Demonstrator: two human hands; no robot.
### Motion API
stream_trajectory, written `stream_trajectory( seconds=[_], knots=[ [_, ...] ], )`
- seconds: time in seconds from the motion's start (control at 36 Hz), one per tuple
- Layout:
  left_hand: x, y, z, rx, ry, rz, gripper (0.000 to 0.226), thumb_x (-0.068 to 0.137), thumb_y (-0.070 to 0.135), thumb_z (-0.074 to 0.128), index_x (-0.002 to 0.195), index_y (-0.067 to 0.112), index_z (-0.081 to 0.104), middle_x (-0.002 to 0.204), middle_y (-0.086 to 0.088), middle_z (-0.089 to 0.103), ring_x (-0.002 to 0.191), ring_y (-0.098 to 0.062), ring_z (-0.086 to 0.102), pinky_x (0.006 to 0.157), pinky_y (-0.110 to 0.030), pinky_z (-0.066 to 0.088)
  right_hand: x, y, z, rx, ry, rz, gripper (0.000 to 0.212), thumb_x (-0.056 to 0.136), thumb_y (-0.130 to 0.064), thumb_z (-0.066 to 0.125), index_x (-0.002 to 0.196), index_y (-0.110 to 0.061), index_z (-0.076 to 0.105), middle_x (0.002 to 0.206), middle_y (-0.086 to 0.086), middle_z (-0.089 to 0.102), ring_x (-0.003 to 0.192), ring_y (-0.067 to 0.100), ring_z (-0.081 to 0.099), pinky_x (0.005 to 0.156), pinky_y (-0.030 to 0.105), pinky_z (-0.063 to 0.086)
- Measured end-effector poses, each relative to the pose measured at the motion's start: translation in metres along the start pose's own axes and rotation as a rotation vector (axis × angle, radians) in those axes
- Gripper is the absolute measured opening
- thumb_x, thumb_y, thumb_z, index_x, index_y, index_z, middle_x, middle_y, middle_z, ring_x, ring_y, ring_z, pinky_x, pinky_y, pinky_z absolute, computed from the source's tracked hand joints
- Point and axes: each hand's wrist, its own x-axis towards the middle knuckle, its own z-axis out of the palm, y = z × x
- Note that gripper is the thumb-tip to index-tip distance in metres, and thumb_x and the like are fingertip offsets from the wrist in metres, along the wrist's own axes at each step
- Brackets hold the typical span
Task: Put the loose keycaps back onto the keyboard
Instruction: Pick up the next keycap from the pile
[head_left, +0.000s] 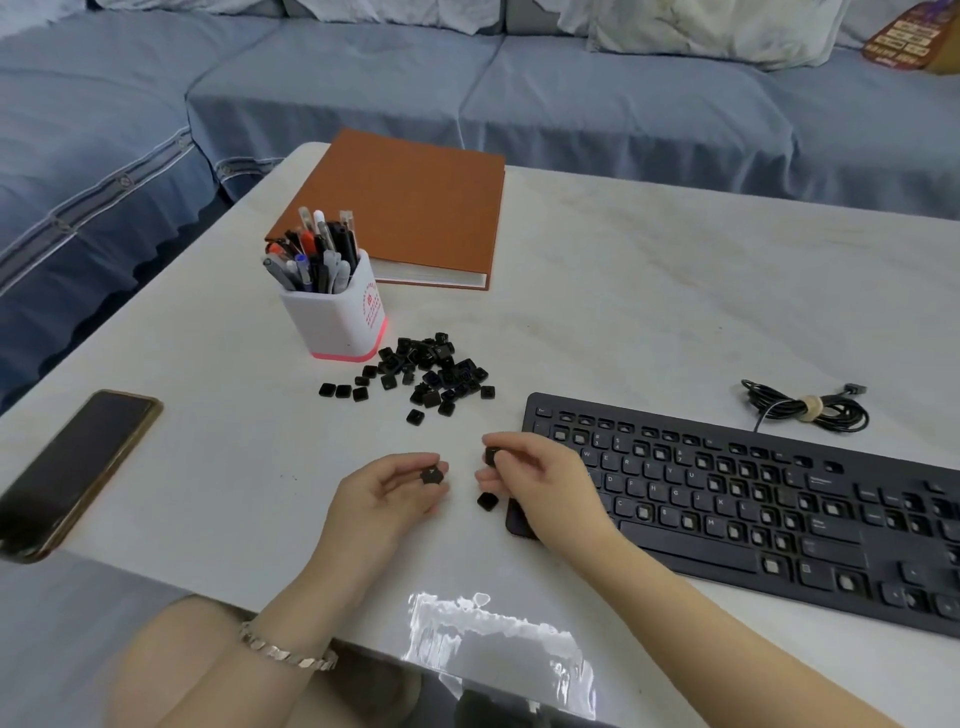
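Left hand (384, 493) hovers just above the table (649, 312), fingers curled, thumb and fingertips pinching one black keycap (431, 475). Right hand (540, 483) sits over the left edge of the keyboard (691, 545), fingers also curled, pinching a second keycap (492, 456) at the fingertips; which way up it faces is hard to read, too small and dark. The hands are near each other but not touching. A third keycap (487, 501) lies loose on the table between them, just beside the keyboard's near-left corner. The keycap pile (431, 371) is further back, between the hands and the pen cup (332, 312), with a few strays spread to its left and one (414, 417) on the near side. The keyboard is flat on the right half of the table, angled, with many sockets bare and letter keys already on in the middle rows. Its cable (805, 410) is coiled behind it. A brown book (410, 208) lies behind the pen cup, a phone (72, 467) face up at the left edge. There's a bracelet (285, 647) on the left wrist.
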Motion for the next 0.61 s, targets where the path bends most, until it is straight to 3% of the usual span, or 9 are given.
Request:
stream_trajectory(
  seconds=[0.11, 0.28, 0.5, 0.61],
  knots=[
    [-0.004, 0.004, 0.004, 0.034, -0.047, 0.054, 0.028, 0.077, -0.006, 0.068, 0.090, 0.018, 0.070, 0.088, 0.004, 0.074, 0.087, -0.016, 0.070, 0.081, -0.024, 0.054, -0.016, -0.003, -0.012, 0.177, -0.007, 0.100, 0.024, 0.094, -0.005, 0.046, 0.094, -0.021, 0.064, 0.075, -0.005, 0.073, 0.080, 0.009, 0.070, 0.081, 0.023, 0.053],
    [-0.012, 0.011, 0.013, 0.044, -0.080, 0.110, 0.026, 0.073, -0.003, 0.071, 0.089, 0.016, 0.068, 0.082, 0.003, 0.074, 0.082, -0.014, 0.070, 0.081, -0.019, 0.053, -0.034, -0.004, -0.032, 0.407, 0.006, 0.119, 0.023, 0.094, 0.001, 0.044, 0.095, -0.010, 0.065, 0.081, 0.003, 0.073, 0.079, 0.014, 0.070, 0.067, 0.014, 0.053],
    [-0.023, 0.014, 0.031, 0.074, -0.139, 0.105, 0.024, 0.067, 0.009, 0.075, 0.088, 0.014, 0.065, 0.079, -0.005, 0.074, 0.083, -0.020, 0.071, 0.089, -0.035, 0.050, -0.050, -0.004, -0.055, 0.470, -0.040, 0.106, 0.024, 0.092, 0.005, 0.043, 0.099, -0.006, 0.064, 0.094, 0.010, 0.073, 0.078, 0.017, 0.070, 0.067, 0.016, 0.053],
    [-0.028, 0.014, 0.041, 0.100, -0.146, 0.097, 0.037, 0.055, 0.027, 0.074, 0.089, 0.015, 0.065, 0.078, -0.005, 0.074, 0.084, -0.021, 0.071, 0.089, -0.036, 0.050, -0.058, -0.003, -0.065, 0.436, -0.058, 0.085, 0.026, 0.088, 0.009, 0.047, 0.098, -0.008, 0.064, 0.093, 0.009, 0.073, 0.079, 0.017, 0.070, 0.067, 0.016, 0.053]
  ],
)
